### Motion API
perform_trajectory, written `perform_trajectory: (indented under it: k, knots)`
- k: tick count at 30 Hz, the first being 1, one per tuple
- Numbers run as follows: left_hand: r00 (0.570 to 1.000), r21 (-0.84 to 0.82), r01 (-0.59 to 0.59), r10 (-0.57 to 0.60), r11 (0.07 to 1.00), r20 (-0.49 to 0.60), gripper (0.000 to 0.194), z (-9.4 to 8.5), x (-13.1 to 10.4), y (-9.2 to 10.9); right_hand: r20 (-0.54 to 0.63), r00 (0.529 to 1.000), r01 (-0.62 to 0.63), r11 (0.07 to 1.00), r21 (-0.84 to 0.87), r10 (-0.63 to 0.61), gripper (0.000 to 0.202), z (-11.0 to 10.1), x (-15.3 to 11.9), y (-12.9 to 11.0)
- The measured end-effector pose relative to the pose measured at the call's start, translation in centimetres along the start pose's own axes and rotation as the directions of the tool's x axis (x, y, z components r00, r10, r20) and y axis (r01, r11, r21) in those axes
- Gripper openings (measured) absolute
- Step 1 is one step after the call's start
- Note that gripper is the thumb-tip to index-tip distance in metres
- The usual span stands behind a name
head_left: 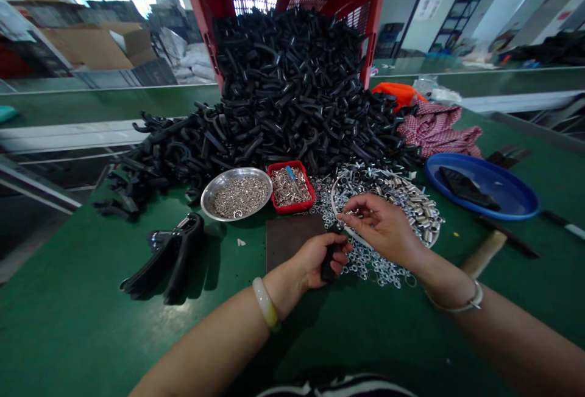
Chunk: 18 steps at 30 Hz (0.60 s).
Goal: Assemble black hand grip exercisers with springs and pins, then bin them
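Note:
My left hand [315,258] is closed around a black plastic handle piece [328,265], most of it hidden by the fingers. Just right of it, my right hand [386,229] pinches thumb and forefinger together; whatever is between them is too small to make out. That hand hovers over a white-rimmed dish of silver metal sleeves [423,214], with loose metal rings [377,266] spilled about it. A dark flat plate [286,238] lies beside my left hand. Behind it stand a red tray of pins [291,191] and a steel bowl of small metal parts [240,196].
A red crate [377,19] tips out a large heap of black plastic parts [292,98]. Two-armed black assemblies [176,257] lie at left. At right are a blue tray [516,202] with a dark phone-like slab, a wooden-handled hammer [484,254] and a checked cloth [434,126].

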<state>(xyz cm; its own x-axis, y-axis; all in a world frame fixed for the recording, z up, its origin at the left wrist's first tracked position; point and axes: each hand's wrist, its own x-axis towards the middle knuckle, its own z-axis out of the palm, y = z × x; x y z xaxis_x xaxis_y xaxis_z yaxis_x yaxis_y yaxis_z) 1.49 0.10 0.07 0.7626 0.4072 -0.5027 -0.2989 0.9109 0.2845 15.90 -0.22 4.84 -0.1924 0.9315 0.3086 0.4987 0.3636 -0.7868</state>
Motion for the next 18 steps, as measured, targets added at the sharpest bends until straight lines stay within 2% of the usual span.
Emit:
perform_trajectory:
  k: [4,8,10,13,15,17,18]
  knots:
    - [0.995,0.088,-0.092,0.095,0.992,-0.032,0.007,0.1,-0.3,-0.2,0.032,0.999,0.005,0.998,-0.062,-0.004,0.012,-0.2,0.3,0.1]
    - [0.984,0.244,-0.175,0.174,0.954,0.028,0.022,-0.4,-0.5,-0.6,0.175,0.975,-0.155,0.982,0.106,0.135,0.014,-0.5,0.6,-0.3]
    - [0.986,0.335,-0.162,0.166,0.928,0.019,0.023,-0.6,-0.7,-0.7,0.209,0.962,-0.208,0.968,0.139,0.176,0.014,-0.6,0.4,-0.3]
    - [0.995,0.428,-0.098,0.102,0.899,0.014,0.021,-0.6,-1.1,-0.7,0.186,0.962,-0.227,0.965,0.132,0.201,0.014,-0.4,0.1,0.6]
    - [0.996,0.406,-0.059,0.029,0.912,0.080,0.021,-0.6,-1.5,-0.6,0.258,0.926,-0.330,0.922,0.201,0.275,0.017,-0.3,0.0,1.8]
    - [0.988,0.313,-0.034,-0.016,0.949,0.153,0.020,-0.8,-1.7,-0.3,0.376,0.862,-0.449,0.856,0.257,0.340,0.019,-0.2,0.5,3.1]
    - [0.984,0.241,-0.021,-0.022,0.970,0.177,0.019,-1.0,-1.7,-0.2,0.415,0.841,-0.470,0.849,0.241,0.347,0.019,-0.1,0.9,3.6]
